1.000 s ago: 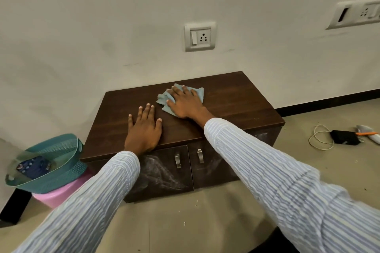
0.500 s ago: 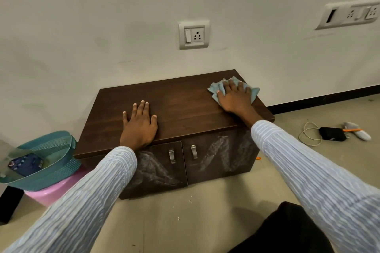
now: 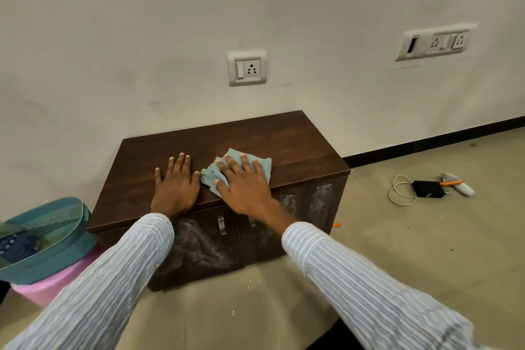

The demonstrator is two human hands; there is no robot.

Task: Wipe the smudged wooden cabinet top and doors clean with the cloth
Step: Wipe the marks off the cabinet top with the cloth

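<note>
Across the middle of the frame stood the dark wooden cabinet (image 3: 298, 148), its back edge against the wall. No brand, label or readable writing showed on it or on anything nearby. The right hand (image 3: 244, 182) lay flat with fingers spread, pressing the light blue cloth (image 3: 262, 166) onto the cabinet top close to the front edge, just right of centre. The left hand (image 3: 176, 187) rested just beside it, palm down and fingers straight, holding nothing; its thumb nearly met the cloth's left corner. Bare wood stretched from the cloth to the top's right edge and back toward the wall. Below the front edge, the two doors (image 3: 210, 247) carried whitish smears around their metal handles (image 3: 221, 225).

At the lower left of the frame a teal basket (image 3: 56, 224) sat on a pink tub (image 3: 42, 291), close to the cabinet's left side. At the right, well apart on the floor, lay a black box (image 3: 428, 189) with a coiled white cable (image 3: 399, 190). On the wall above were a socket plate (image 3: 247, 67) and a longer one (image 3: 436, 42).
</note>
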